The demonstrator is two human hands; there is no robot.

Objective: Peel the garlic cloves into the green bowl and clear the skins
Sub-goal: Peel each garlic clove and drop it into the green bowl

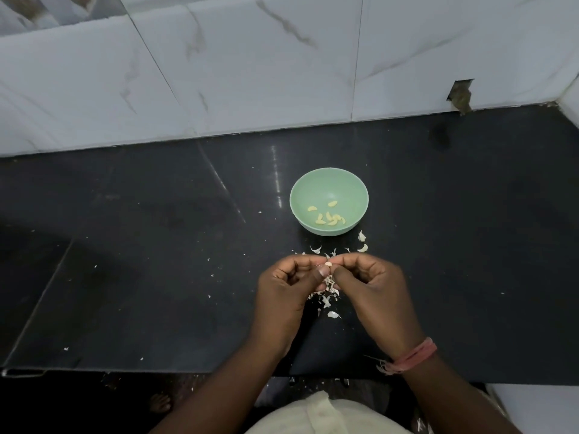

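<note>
Dark stone counter [156, 245] against a marble-look tiled wall [250, 73], dim light, pretty bare setup.

Starting at the fingertips: both hands meet over the counter's near half, thumbs and forefingers pinched together on one small clove [328, 264]. Only a pale tip of it shows between the thumbs, so I can't tell how much skin is still on it. Left hand [289, 286] looks like the holder, thumbnail right up against the clove, other fingers curled under. Right hand [365, 285] is pinching from the other side, probably picking at the skin. There's a red thread band [413, 355] on the right wrist.

Holding it low and right over the mess makes sense: skins [327, 296] drop straight down into one loose pile under the hands, with a few more flakes scattered toward the bowl [296, 198] and tiny bits flung wider.

Two pieces [362, 242] just beside the bowl's near right edge look like unpeeled cloves or big skins, can't say which.

The bowl sits just past the hands, near enough to toss into. Several peeled cloves [330, 217] are already in it, bunched on the near side.

My guess is peeling's mostly done and the skin cleanup hasn't started.
</note>
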